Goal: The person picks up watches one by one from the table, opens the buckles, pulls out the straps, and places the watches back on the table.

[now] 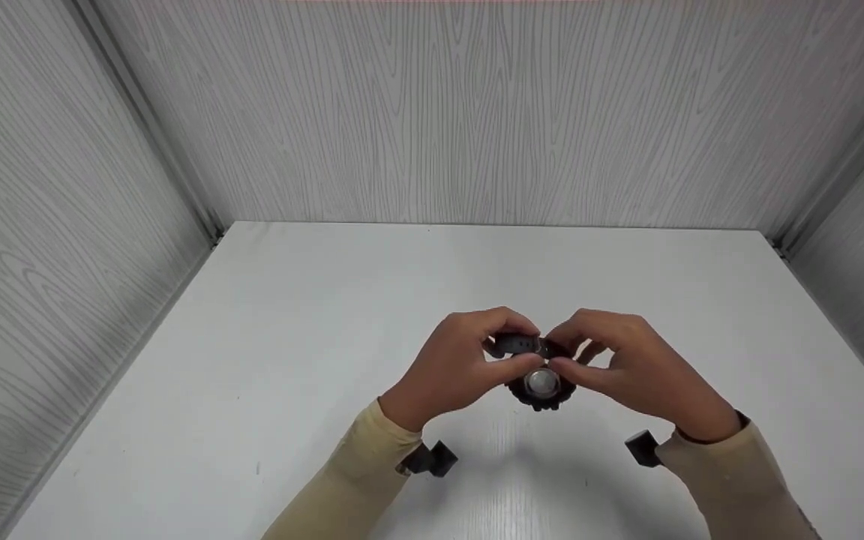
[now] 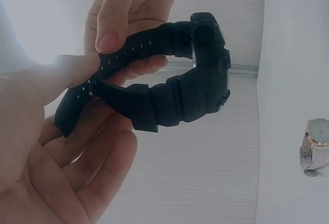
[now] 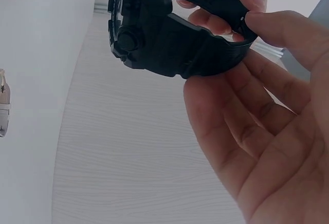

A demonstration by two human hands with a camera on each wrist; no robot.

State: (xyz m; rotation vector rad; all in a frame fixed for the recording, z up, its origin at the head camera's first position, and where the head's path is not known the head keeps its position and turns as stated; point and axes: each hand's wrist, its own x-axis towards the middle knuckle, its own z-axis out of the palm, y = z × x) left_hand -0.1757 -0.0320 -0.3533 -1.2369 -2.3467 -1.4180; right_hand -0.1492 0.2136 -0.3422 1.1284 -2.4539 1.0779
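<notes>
A black wristwatch (image 1: 541, 384) with a chunky case is held up between both hands, its round face towards the head camera. My left hand (image 1: 456, 365) pinches the strap end with the holes (image 2: 134, 43) between thumb and fingers. On the other side, my right hand (image 1: 622, 360) grips the strap near the buckle, thumb on top and fingertips beneath. In the left wrist view the two strap parts meet by the left thumb, forming a loop, and the tail sticks out past the buckle (image 2: 92, 88). Fingers partly cover the strap in the right wrist view.
A second watch (image 2: 318, 132) with a gold-coloured rim and pale strap stands on a white surface in the left wrist view; part of its strap (image 3: 4, 106) shows in the right wrist view. Grey wood-grain panels (image 1: 432, 112) surround the white table (image 1: 327, 285).
</notes>
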